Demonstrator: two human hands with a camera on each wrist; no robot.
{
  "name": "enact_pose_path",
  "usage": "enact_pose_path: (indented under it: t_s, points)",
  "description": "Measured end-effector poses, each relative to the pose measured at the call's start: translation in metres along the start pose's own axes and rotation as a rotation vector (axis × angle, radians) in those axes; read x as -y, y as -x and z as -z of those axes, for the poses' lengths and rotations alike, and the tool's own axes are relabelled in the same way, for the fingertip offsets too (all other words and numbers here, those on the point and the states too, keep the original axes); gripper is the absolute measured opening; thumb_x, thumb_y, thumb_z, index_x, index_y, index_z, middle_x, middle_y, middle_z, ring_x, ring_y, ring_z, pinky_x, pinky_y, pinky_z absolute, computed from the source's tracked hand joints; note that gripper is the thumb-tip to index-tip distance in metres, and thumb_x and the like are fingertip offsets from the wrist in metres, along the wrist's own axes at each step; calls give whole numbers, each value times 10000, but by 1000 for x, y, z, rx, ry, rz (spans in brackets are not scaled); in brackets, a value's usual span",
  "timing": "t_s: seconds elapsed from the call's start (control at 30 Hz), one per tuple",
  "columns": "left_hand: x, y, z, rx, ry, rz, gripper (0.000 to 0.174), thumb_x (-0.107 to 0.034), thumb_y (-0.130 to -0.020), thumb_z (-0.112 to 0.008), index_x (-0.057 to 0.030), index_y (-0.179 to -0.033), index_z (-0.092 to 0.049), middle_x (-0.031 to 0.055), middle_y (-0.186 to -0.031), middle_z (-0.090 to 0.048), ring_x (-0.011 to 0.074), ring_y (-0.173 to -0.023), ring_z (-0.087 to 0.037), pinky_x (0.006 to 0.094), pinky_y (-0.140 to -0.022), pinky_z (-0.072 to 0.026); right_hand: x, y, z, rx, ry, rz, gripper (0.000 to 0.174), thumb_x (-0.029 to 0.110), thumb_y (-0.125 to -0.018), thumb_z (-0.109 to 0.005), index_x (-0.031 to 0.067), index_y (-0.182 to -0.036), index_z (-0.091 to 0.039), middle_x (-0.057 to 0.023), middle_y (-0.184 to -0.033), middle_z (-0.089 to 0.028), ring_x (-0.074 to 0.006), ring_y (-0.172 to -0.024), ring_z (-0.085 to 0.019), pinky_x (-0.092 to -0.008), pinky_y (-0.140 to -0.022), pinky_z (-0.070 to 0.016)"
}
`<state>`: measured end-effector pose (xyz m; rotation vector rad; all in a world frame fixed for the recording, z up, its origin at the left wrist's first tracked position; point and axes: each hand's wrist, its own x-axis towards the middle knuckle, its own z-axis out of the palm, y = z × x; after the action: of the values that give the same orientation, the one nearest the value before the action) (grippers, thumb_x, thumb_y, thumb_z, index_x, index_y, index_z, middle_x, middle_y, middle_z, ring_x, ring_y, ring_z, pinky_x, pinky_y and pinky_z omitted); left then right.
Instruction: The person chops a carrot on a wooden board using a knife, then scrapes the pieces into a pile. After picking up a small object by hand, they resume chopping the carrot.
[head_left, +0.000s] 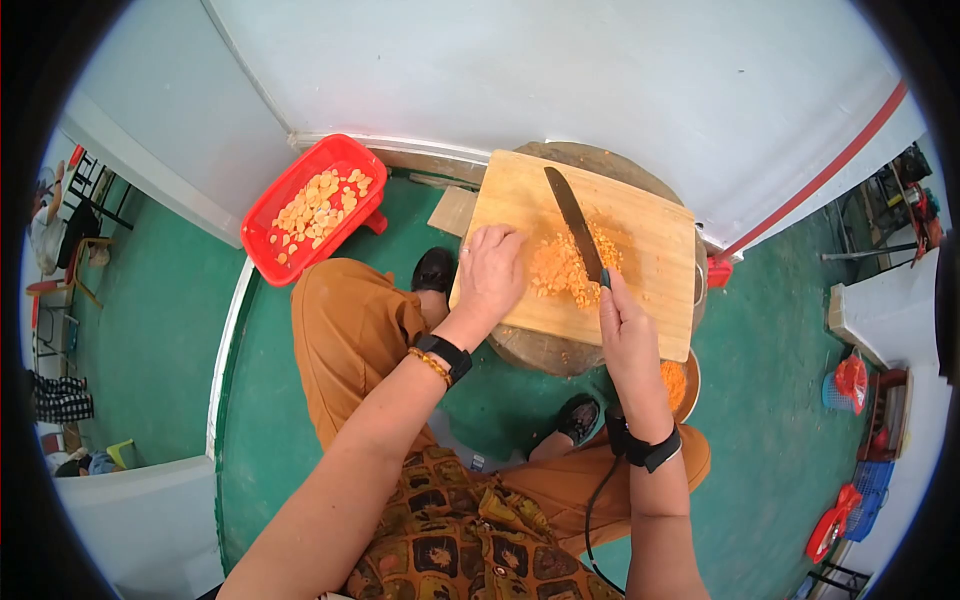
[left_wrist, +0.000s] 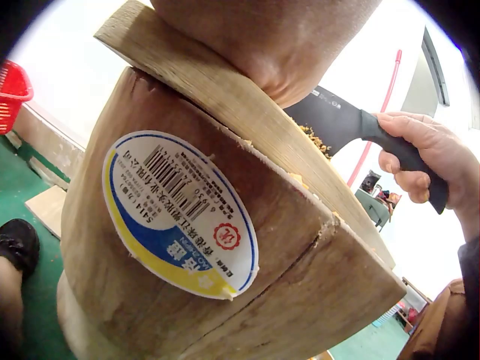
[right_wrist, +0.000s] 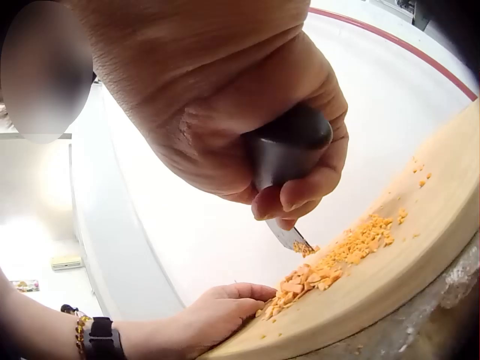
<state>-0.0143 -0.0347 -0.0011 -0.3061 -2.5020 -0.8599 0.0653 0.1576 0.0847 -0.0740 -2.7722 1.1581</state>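
My right hand grips the black handle of a kitchen knife, its dark broad blade slanting over the cutting board. Beneath and beside the blade lies a heap of finely chopped orange bits, with coarser pieces on the heap's near side in the right wrist view. Just left of that heap, my left hand rests on the wooden board, fingers fairly straight with tips beside the orange pieces. Seen from the left wrist, the knife handle sits in the curled right fingers.
The board lies on a round wooden block bearing an oval label. A red plastic basket with many orange slices stands at the left by the wall. Beside my right knee, a bowl holds orange bits. A white wall rises behind the board.
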Motion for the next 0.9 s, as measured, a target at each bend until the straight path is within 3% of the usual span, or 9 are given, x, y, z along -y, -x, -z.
enact_pose_path:
  t_s: [0.13, 0.23, 0.33, 0.43, 0.53, 0.63, 0.83, 0.9]
  points:
    - [0, -1, 1, -18, -13, -30, 293, -2, -792, -608, -91, -1057, -697, 72, -1116, -639, 307, -1091, -569, 431, -914, -455, -29, -3, -16, -84, 14, 211, 353, 180, -1014, -563, 1, -1315, -602, -286, -882, -675, -420, -806, -688, -446, -706, -532]
    - [1, 0, -1, -21, 1, -20, 290, 1, -791, -608, -87, -1052, -699, 75, -1109, -640, 307, -1093, -569, 432, -910, -457, -4, -2, -1, 38, 19, -50, 346, 171, -1011, -562, -2, -1306, -606, -291, -950, -682, -428, -855, -688, -452, -747, -538]
    - [0, 0, 0, -3, -10, -5, 293, 1, -790, -609, -89, -1054, -699, 74, -1106, -639, 307, -1098, -568, 430, -919, -456, -15, -2, -9, -42, -12, 80, 339, 167, -1009, -563, -2, -1298, -613, -294, -988, -681, -424, -888, -689, -450, -770, -541]
    - [2, -2, -1, -6, -13, -15, 295, -2, -791, -610, -90, -1058, -698, 75, -1104, -638, 308, -1097, -568, 429, -927, -455, -22, -5, -11, -34, -29, 91, 338, 165, -1009, -561, -1, -1299, -615, -293, -973, -682, -419, -885, -690, -448, -762, -541]
    - [2, -1, -1, -9, -8, -7, 296, -4, -790, -611, -89, -1059, -699, 75, -1107, -638, 310, -1097, -568, 429, -932, -453, -1, -4, 0, 32, -16, -84, 347, 174, -1010, -560, 1, -1307, -609, -294, -964, -680, -419, -883, -689, -445, -758, -541]
    - [-2, -2, 4, 7, -5, 5, 292, -2, -789, -610, -88, -1052, -702, 74, -1109, -638, 312, -1102, -567, 429, -937, -451, -15, -5, -9, -41, -19, 74, 354, 194, -1016, -555, 6, -1311, -607, -296, -958, -679, -420, -876, -689, -444, -754, -542]
    - [1, -1, 0, -24, 9, -14, 289, 3, -786, -605, -86, -1043, -701, 72, -1103, -639, 313, -1095, -568, 431, -933, -452, 1, -5, 0, 20, 17, -80, 349, 189, -1016, -554, 12, -1311, -608, -298, -964, -679, -424, -884, -688, -444, -759, -541]
    - [0, -2, 1, -26, 2, -15, 290, 6, -785, -602, -83, -1043, -700, 74, -1100, -640, 315, -1090, -569, 432, -929, -454, -12, -6, -7, -15, 1, 9, 349, 185, -1015, -554, 9, -1311, -607, -297, -962, -681, -428, -880, -687, -447, -758, -541]
